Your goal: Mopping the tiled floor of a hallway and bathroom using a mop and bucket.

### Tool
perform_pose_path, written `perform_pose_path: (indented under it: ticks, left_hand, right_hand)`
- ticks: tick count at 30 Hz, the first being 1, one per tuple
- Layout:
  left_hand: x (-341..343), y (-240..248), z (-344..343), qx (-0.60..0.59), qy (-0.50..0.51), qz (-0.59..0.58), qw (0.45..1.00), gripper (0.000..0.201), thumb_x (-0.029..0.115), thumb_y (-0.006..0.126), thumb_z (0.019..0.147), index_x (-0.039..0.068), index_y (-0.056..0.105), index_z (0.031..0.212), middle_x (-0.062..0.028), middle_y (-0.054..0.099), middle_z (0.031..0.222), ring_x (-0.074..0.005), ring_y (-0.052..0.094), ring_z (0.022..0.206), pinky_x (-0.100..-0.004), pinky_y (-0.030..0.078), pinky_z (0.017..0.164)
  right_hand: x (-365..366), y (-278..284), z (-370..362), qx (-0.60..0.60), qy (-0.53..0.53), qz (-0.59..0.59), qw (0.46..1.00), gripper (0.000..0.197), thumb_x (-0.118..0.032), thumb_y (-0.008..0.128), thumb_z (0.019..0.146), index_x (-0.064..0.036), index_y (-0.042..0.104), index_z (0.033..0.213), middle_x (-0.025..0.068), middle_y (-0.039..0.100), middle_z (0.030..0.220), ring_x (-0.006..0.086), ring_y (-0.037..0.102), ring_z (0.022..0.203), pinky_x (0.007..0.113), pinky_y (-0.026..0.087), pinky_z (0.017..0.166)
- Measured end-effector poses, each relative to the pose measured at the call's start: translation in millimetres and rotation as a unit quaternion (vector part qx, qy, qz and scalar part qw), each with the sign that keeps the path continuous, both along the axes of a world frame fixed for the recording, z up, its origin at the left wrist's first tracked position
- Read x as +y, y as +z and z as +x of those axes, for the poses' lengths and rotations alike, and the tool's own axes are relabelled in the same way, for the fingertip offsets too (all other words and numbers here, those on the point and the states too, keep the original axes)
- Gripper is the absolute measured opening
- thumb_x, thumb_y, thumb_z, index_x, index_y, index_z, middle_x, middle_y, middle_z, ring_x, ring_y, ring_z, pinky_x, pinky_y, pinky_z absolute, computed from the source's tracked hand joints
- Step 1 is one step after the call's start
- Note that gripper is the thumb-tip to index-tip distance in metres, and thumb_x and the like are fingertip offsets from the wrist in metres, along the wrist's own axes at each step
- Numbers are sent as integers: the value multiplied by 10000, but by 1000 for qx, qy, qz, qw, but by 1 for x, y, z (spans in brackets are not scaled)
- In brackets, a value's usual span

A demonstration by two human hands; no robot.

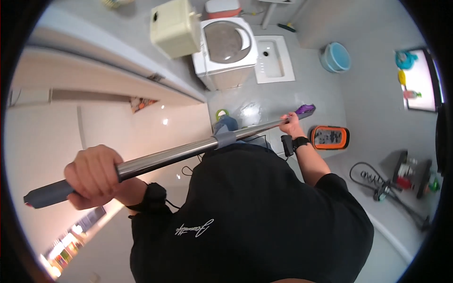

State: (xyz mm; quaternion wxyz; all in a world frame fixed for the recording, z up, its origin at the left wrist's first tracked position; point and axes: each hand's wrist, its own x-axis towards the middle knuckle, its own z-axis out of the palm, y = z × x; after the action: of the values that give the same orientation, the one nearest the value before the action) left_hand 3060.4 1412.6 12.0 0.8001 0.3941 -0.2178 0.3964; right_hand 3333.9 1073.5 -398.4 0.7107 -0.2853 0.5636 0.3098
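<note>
A long silver mop pole (172, 154) lies slantwise across the front of my body. My left hand (94, 175) is closed round its dark grey grip at the left end. At the other end, my right hand (291, 125) is wrapped round the thinner part of the pole, close to a purple and grey end piece (306, 110). Its exact form is too small to make out. A grey collar (225, 139) joins the thick and thin tubes in front of my waist.
Beyond my feet stand a white washing machine (207, 66) and a squat toilet (286, 61). An orange and black bucket (346, 137) is at the right, with a blue bucket (328, 62) farther off. A door frame (118, 63) runs along the left. Shower fittings (384, 188) are at the right.
</note>
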Motion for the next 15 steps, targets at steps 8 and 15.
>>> perform_pose_path:
  ticks: [8,15]
  left_hand:
    - [-55,94,-96,-23,103,70,992,263,11,643,691,78,448,527,-9,488,426,-74,462,319,-194,419,317]
    - [-62,132,-168,-22,96,123,987,229,-3,664,623,87,498,495,-14,510,435,-84,489,343,-202,441,330]
  right_hand:
    - [115,-17,-86,117,281,195,933,229,-180,521,821,-28,352,850,159,491,783,265,524,669,429,500,677]
    - [234,19,-176,73,477,103,870,301,-318,491,881,-59,388,767,150,523,763,315,599,737,453,531,721]
